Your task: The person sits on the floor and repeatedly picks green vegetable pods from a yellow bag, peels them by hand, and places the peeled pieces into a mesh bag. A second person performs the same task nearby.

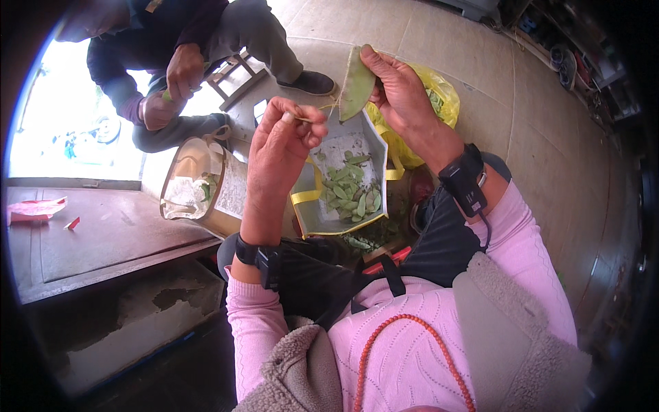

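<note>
My right hand (404, 95) grips a large flat green bean pod (356, 90) between thumb and fingers, with the pod hanging tip down. Beside it, my left hand (283, 141) pinches a thin pale strip (304, 119), and a fine fibre runs from there towards the pod's lower end. Below both hands stands an open bag (346, 141) with yellow straps and a pale lining. Several green pods (347, 190) lie heaped inside it. My right forearm hides part of a yellow plastic bag (449, 95) holding more greenery.
Across from me a seated person's hands (177, 85) hold a green pod. A tan open-topped bag (231, 180) leans left of the lined bag. A wooden table (113, 237) with pink paper (38, 208) is at left. Shoes (564, 64) line the right side.
</note>
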Tool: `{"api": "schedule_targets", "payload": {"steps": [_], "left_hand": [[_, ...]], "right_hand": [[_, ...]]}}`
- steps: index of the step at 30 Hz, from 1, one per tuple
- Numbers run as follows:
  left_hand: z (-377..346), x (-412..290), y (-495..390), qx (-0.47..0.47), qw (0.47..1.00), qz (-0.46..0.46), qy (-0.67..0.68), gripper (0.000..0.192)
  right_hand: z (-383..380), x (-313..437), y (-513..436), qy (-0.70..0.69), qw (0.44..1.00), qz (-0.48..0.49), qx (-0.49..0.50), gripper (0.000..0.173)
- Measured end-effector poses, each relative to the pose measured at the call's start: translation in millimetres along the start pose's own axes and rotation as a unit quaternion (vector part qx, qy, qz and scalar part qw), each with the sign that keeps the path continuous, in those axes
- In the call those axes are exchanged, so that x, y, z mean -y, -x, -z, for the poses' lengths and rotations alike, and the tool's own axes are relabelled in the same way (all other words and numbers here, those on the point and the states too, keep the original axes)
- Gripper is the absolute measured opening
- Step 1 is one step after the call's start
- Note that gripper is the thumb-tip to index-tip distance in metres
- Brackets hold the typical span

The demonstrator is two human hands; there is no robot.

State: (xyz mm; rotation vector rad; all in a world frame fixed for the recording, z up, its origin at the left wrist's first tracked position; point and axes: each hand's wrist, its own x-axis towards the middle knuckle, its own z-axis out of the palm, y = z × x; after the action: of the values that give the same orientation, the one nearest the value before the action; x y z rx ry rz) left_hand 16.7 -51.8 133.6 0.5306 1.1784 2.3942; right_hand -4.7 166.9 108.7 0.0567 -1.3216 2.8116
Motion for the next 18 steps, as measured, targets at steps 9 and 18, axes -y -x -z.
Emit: {"api": "schedule_targets", "payload": {"steps": [9,18], "left_hand": [[4.2,5.1,0.4,-0.049,0.989,0.121,-0.076,0.009],[-17.0,13.9,-0.2,-0.059,0.952,0.158,-0.254,0.021]], "right_hand": [[3.9,6.0,-2.5,-0.013,1.0,0.021,0.004,0.022],[-13.0,0.3,7.4,0.017,0.999,0.043,0.019,0.023]]}}
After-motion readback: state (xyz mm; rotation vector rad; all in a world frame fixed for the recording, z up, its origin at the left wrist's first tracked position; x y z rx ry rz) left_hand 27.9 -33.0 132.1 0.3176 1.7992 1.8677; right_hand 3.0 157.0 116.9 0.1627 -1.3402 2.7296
